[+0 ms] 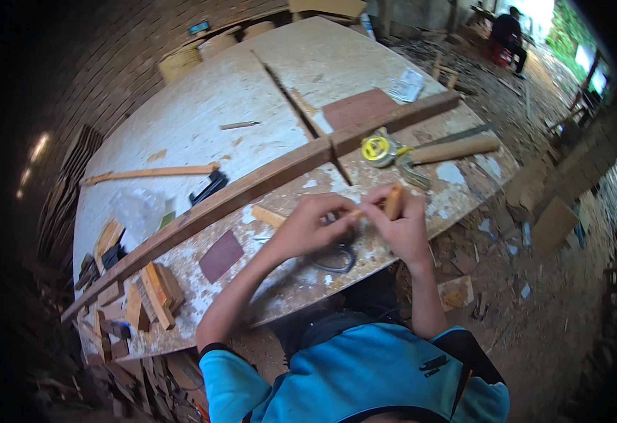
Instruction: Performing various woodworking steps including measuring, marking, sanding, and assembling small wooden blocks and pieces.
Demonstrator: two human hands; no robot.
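My right hand (406, 229) is closed around a small orange-brown wooden piece (393, 202), whose end stands up between the fingers. Close beside it, the fingertips of my left hand (315, 224) are pinched together and meet my right fingertips; what lies between them is too small to make out. Under my left hand, partly hidden, is a pair of scissors with dark blue handles (337, 261). A short light wooden strip (269, 216) lies just past my left wrist, and a dark brown sheet like sandpaper (221, 256) is left of my forearm.
A long wooden beam (266, 175) crosses the paint-spotted table (203, 137). Beyond my right hand lie a yellow tape measure (377, 148) and a wooden handle (456, 149). Wood blocks (155, 296) sit at left. Far off, a person (509, 35) sits on a red stool.
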